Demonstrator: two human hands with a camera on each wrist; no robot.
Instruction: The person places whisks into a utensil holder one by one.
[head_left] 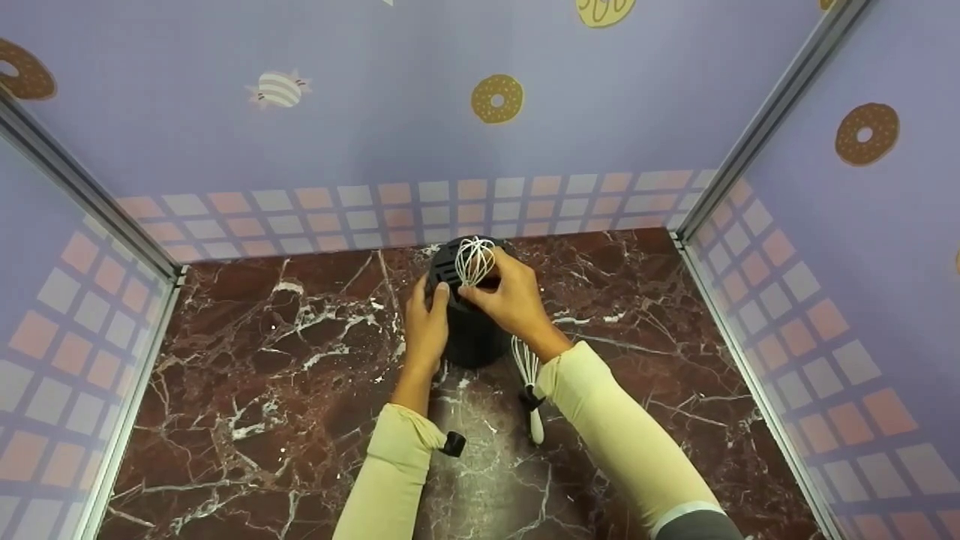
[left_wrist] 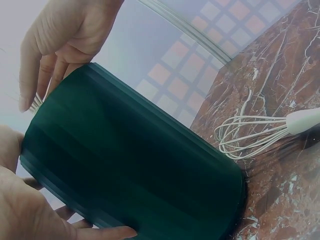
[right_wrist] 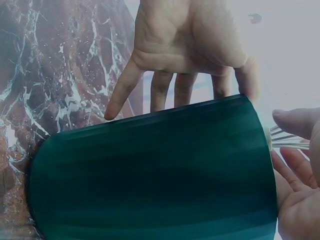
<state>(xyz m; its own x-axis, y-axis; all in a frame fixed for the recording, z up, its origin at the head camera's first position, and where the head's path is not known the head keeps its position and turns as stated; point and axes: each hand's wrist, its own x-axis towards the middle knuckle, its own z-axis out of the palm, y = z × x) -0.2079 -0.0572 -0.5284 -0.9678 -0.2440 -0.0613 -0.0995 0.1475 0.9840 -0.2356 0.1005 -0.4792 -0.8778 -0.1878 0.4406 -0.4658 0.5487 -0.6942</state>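
Note:
A dark, round utensil holder [head_left: 474, 337] with slots in its top stands upright near the back of the table; it looks dark green in the left wrist view. My left hand [head_left: 426, 324] holds its left side, thumb at the top rim and fingers spread down the wall. Above the top, my right hand [head_left: 514, 294] pinches a small whisk [head_left: 472, 259] low on its wires, loops upward. The whisk's handle is hidden by the hand and holder. A second whisk [left_wrist: 255, 135] with a white handle lies on the table beside the holder, below my right wrist.
The table [head_left: 262, 420] has a dark red marbled top. Patterned walls [head_left: 360, 135] enclose it at the back and both sides, with metal strips along the corners and side edges. A small black wrist camera [head_left: 452, 444] sits at my left cuff.

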